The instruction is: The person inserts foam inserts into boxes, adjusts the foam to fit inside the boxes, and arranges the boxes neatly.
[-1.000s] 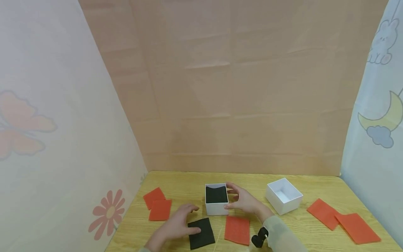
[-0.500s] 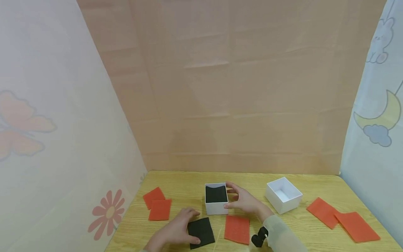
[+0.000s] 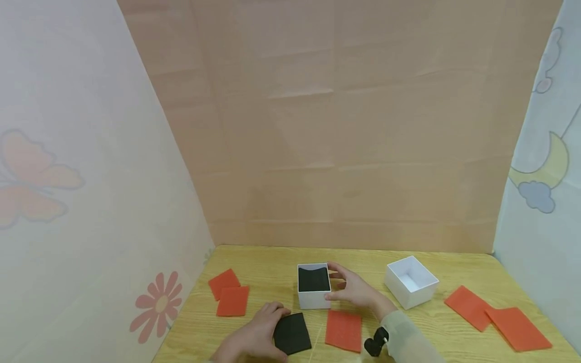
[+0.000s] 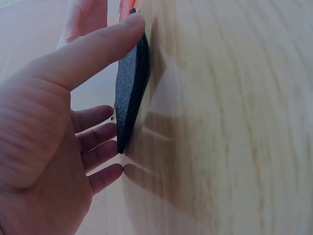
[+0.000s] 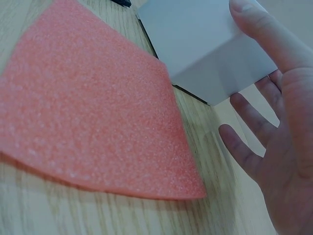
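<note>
A square black foam sheet (image 3: 292,334) lies on the table in front of my left hand (image 3: 256,334). That hand grips it across, the thumb at its near edge and the fingers at its far left edge. In the left wrist view the foam sheet (image 4: 130,83) is seen edge-on, slightly bowed, with the thumb at its top end. Just beyond stands a white box (image 3: 314,301) with black foam inside. My right hand (image 3: 356,291) holds the box by its right side, thumb at the near corner. The right wrist view shows the thumb against the box wall (image 5: 210,58).
A red foam sheet (image 3: 343,330) lies between the hands. At the left are two overlapping red sheets (image 3: 233,301), at the right two more red sheets (image 3: 517,328). A second white box (image 3: 410,287), with nothing inside, stands right. Printed cloth walls (image 3: 299,126) enclose the table.
My left thumb has slid from the top of the black foam sheet to its near edge, and the fingers have come to its far left edge. The right hand stays on the box.
</note>
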The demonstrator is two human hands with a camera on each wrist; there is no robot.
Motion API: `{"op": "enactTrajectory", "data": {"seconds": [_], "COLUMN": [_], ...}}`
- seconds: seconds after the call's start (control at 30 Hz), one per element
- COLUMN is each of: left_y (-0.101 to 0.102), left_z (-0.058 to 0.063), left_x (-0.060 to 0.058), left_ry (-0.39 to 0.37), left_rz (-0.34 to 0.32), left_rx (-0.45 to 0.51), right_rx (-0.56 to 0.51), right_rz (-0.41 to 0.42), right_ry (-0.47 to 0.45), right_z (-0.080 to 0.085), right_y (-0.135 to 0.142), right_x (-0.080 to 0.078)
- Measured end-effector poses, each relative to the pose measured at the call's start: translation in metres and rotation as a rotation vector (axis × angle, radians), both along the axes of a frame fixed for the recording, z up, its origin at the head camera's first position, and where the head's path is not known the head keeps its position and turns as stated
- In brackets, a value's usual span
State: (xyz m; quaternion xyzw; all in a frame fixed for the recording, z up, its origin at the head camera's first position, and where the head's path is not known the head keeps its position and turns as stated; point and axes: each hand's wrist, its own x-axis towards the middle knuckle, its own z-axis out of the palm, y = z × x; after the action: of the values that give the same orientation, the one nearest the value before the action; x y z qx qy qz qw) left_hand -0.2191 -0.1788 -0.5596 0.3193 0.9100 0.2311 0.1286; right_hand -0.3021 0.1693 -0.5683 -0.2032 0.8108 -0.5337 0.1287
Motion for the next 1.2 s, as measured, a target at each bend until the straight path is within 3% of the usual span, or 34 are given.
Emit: {"op": "enactTrajectory", "data": {"seconds": [0.27, 0.63, 0.83, 1.2], "left_y": [0.0026, 0.0052, 0.0048, -0.0004], "left_z": [-0.002, 0.0058, 0.001, -0.0011], "left_x": [0.0016, -0.0008, -0.0061, -0.0052], "left_ry": [0.004, 0.024, 0.02, 0.034], "left_rz": [0.027, 0.008, -0.004, -0.01], "left_rx": [-0.011, 0.016, 0.015, 0.082], "right_rx": [-0.001, -0.006, 0.014, 0.023], "right_rz": [0.008, -0.003, -0.014, -0.006], "right_ry": [0.012, 0.004, 0.003, -0.004], "right_z": [-0.001, 0.0032, 0.0052, 0.0066], "right_y": [-0.0006, -0.0015, 0.0, 0.0001], "right_x": [0.0001, 0.0021, 0.0037, 0.0057]}}
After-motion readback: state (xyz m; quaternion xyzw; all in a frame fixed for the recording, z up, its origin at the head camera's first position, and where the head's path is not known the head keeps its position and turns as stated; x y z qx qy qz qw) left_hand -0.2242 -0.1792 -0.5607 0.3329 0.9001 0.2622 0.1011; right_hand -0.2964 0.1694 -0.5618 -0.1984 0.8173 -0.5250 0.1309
